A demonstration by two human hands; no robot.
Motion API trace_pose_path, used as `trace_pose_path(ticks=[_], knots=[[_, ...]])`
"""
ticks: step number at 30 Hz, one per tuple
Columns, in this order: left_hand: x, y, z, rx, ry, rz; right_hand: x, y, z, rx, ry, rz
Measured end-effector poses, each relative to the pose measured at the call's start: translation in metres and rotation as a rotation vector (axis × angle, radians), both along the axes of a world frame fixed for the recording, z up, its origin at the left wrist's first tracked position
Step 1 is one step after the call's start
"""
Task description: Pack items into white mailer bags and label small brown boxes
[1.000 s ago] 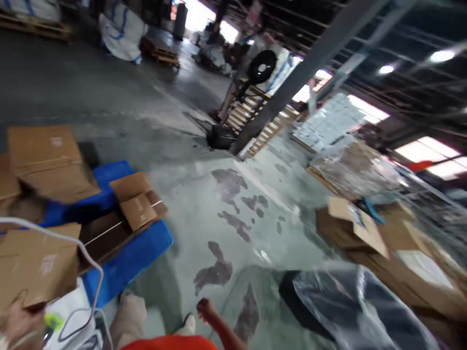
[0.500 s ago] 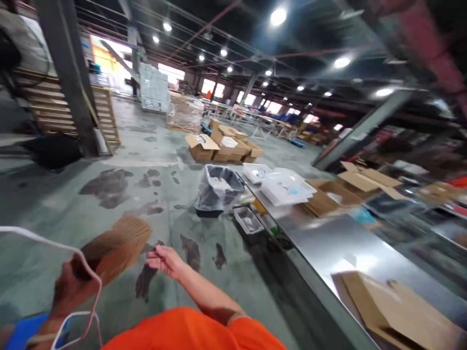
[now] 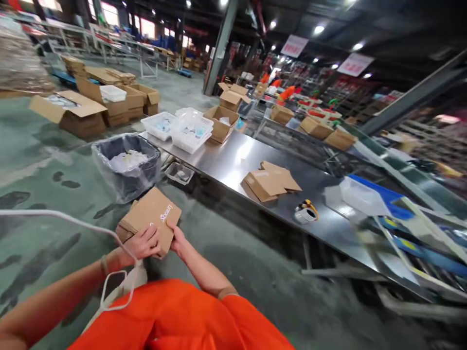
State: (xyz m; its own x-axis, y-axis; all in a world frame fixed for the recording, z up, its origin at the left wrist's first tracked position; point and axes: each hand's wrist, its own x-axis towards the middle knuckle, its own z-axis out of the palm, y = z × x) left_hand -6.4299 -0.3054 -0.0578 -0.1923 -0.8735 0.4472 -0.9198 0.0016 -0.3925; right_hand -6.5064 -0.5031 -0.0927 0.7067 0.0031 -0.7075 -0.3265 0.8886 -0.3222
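"One flat stack of folded brown cardboard [image 3: 148, 209] with white lettering is hanging above the green-grey floor [image 3: 270, 287], just in front of the person's orange shirt [image 3: 182, 316]. Which hand is holding it?"

"Both are. The left hand [image 3: 144, 243] is coming in from eight o'clock, its fingers curling over the printed face. The right hand [image 3: 177, 237] is gripping the edge at four o'clock; its thumb side is showing, and the cardboard is hiding the rest of its fingers."

"So neither hand is spreading open?"

"No, both are closing on the stack, though how far the hidden fingers are reaching underneath I cannot tell."

"What is standing around it?"

"Counting from the stack, a black bin with a clear plastic liner [image 3: 131, 187] is standing near, at eleven o'clock. A long shiny metal surface [image 3: 219, 167] is running from one o'clock round past three."

"And what is it carrying?"

"White plastic trays [image 3: 189, 142] are sitting at one o'clock, beside an open brown cardboard box [image 3: 221, 131]. Flattened brown cardboard pieces [image 3: 268, 181] are lying between two and three, and a white roll with yellow-and-black parts [image 3: 305, 214] is resting at three."

"That white cable [image 3: 54, 213]?"

"It is stretching in from nine o'clock, passing in front of the left wrist."
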Motion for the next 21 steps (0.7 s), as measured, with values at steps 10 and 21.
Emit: trace_pose_path(ticks=[10,21], knots=[[0.124,-0.137,0.027,0.221,0.331,-0.455,0.034,-0.122,0.025,-0.291,-0.013,-0.604],[0.322,-0.305,0.124,0.743,0.336,0.308,0.038,-0.317,-0.024,-0.468,0.092,-0.933]])
